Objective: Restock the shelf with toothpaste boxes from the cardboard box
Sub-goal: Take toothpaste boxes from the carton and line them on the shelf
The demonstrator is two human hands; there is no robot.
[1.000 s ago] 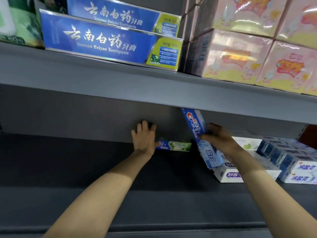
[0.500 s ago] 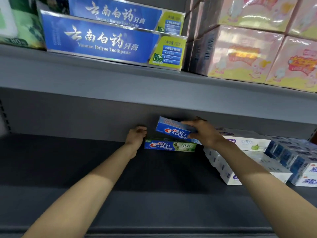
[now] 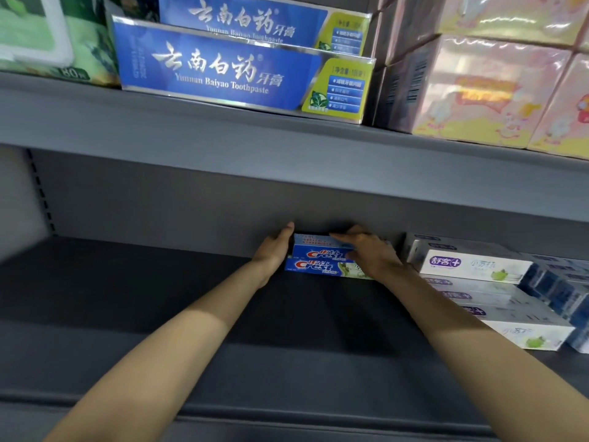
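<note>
Grey shelf (image 3: 159,314), Crest boxes (image 3: 318,260) stacked at back.

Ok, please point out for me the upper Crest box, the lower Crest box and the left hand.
upper Crest box (image 3: 322,252): head view, on its front face with the logo.
lower Crest box (image 3: 314,266): head view, on its blue front face.
left hand (image 3: 274,250): head view, on the back of the hand.

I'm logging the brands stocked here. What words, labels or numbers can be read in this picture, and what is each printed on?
"云南白药 牙膏" and "Yunnan Baiyao Toothpaste": front blue box on the upper shelf; the box behind repeats it.
"Crest": upper Crest box and lower Crest box, between the left hand and right hand.
"舒客+": white box.
"80": green pack.
Yellow panels, pink packs: too blurred.
</note>
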